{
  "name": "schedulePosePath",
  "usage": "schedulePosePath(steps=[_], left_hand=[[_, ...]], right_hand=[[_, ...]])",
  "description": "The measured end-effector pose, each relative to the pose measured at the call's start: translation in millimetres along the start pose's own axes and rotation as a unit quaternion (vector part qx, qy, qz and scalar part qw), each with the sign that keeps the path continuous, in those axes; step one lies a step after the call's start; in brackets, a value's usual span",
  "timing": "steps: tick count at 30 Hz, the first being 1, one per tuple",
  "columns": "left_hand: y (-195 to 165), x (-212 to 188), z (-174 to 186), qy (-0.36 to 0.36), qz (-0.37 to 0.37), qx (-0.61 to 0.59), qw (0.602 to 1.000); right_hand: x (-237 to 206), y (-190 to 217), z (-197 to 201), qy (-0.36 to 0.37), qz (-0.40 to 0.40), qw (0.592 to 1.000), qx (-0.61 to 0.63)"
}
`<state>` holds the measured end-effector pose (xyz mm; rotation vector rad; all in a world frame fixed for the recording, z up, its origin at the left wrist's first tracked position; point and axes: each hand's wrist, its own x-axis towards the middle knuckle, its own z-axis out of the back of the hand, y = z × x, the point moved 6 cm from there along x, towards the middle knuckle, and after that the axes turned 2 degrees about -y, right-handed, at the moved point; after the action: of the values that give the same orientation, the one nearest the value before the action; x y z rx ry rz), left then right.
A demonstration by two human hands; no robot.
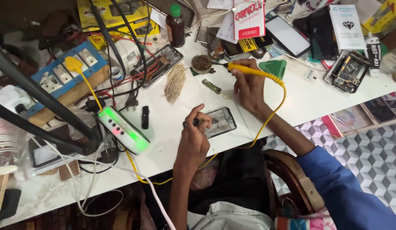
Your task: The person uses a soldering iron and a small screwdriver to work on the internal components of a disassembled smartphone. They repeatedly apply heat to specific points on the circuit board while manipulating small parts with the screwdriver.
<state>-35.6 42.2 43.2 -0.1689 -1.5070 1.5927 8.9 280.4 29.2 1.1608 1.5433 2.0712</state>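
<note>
Here the left hand (193,136) is closed around a small dark tool (190,124), its fingers curled tight on the handle, and it rests at the left edge of an opened phone with a dark frame and bare metal inside (220,122). That phone lies flat on the white worktable (309,100), near the table's near edge and roughly at its middle.

Farther away, the right hand (248,85) is clamped on a yellow-handled soldering iron (245,69), whose tip points left into a small round tin of dark paste (201,63). The iron's coiled yellow cord (278,102) loops down to the right of the wrist and off the near edge.

Between the two hands lie a small greenish metal part (211,86) and a thin pale ring (226,96). A tan bundle of fine wire strands (175,82) sits to the left of them, and a brown bottle with a green cap (176,25) stands at the far side.
</note>
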Motion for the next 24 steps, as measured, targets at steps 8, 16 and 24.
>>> schedulePosePath(steps=[8, 16, 24], left_hand=[[0, -1, 1, -0.003, -0.002, 0.006, 1.0], [4, -3, 0, 0.0, 0.019, -0.001, 1.0], [4, -3, 1, -0.011, 0.024, -0.008, 1.0]], right_hand=[[-4, 6, -1, 0.01, 0.003, 0.997, -0.08], [1, 2, -5, 0.033, -0.023, 0.996, -0.086], [-21, 18, 42, -0.143, 0.028, 0.984, 0.103]])
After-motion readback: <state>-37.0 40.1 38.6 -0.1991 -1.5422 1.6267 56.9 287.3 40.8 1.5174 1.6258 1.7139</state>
